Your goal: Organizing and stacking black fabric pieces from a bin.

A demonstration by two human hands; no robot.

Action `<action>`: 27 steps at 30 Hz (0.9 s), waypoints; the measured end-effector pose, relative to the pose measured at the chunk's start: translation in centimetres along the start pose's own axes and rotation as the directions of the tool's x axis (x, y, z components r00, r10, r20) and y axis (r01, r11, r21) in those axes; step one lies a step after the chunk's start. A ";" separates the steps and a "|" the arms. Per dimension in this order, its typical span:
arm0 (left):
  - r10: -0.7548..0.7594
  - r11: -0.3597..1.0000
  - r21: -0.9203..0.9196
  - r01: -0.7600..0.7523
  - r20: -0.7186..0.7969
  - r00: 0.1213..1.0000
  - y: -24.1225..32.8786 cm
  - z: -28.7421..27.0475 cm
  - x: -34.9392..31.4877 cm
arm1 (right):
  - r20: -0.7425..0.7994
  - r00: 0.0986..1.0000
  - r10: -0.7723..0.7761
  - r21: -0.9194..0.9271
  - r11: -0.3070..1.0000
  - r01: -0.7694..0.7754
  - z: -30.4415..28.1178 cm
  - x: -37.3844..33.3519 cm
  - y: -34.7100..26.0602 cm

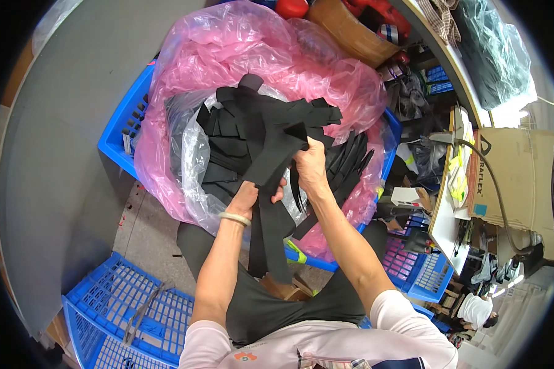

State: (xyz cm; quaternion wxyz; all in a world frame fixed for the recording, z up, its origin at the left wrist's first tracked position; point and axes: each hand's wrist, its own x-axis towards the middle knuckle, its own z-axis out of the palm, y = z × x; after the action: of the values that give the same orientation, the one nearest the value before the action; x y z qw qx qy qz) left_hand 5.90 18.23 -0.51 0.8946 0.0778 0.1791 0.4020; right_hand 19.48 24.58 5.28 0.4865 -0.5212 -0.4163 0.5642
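Both my hands hold black fabric strips (271,154) in front of me. My left hand (245,198), with a pale bangle at the wrist, is closed round the strips lower down, where their long ends hang toward my lap. Higher up and to the right, my right hand (311,163) pinches the edge of the strips. Beneath them lies a heap of cut black fabric pieces (228,147), inside a clear plastic bag (194,166). That bag sits within a pink plastic bag (209,43), which lines a blue plastic basket (126,123).
A grey table (61,147) stands on the left. At the lower left is another blue basket (135,307). A cardboard box (517,184), a curved hose (495,184) and cluttered shelves fill the right. Another person (474,310) is far off at the lower right.
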 end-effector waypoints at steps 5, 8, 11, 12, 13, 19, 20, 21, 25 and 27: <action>0.058 0.989 0.144 -0.016 -0.291 0.955 -0.1 1.1 0.0 | 0.195 0.978 0.068 0.115 0.989 -0.091 -0.5 0.4 -0.7; 0.042 0.979 0.205 0.002 -0.213 0.976 -0.6 -0.9 0.1 | 0.246 0.969 -0.026 0.083 0.997 0.006 -0.3 0.7 0.0; 0.003 0.974 0.226 0.016 -0.081 0.997 -0.7 -1.9 0.5 | 0.232 0.966 -0.114 0.070 0.992 0.101 0.0 1.1 0.3; -0.024 0.963 0.268 0.020 0.011 1.000 -0.7 -2.0 0.6 | 0.196 0.977 -0.081 0.015 0.997 0.079 -0.3 1.4 0.6; -0.027 0.963 0.267 0.022 0.015 1.000 -0.9 -1.5 0.8 | 0.153 0.987 -0.050 -0.042 0.998 0.057 -0.8 1.5 0.9; 0.477 0.870 0.241 -0.431 -0.188 0.858 -0.2 2.1 0.0 | 0.060 0.998 -0.009 0.018 1.000 0.008 0.3 -0.7 0.3; 0.700 0.534 0.684 -0.497 -0.028 0.713 -0.7 0.3 0.0 | -0.010 0.999 -0.035 0.075 0.997 0.036 1.1 -1.2 0.1; 0.706 0.530 0.687 -0.497 -0.034 0.707 -1.4 -1.4 -0.2 | 0.001 0.999 -0.032 0.078 0.996 0.032 1.7 -1.6 -0.2; 0.702 0.510 0.722 -0.468 -0.035 0.711 -1.0 2.0 -0.3 | 0.098 0.979 -0.179 -0.152 0.969 0.193 -0.4 -2.2 0.3; 0.675 0.675 0.488 -0.553 -0.105 0.731 -0.7 2.8 -0.4 | 0.077 0.971 -0.228 -0.202 0.950 0.239 -0.3 -2.8 0.3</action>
State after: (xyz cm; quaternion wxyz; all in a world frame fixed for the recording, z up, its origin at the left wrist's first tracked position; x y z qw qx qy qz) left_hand 7.19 17.43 1.95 0.6308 0.2696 0.3478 0.6391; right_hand 19.74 21.78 5.47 0.4810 -0.5018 -0.5450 0.4689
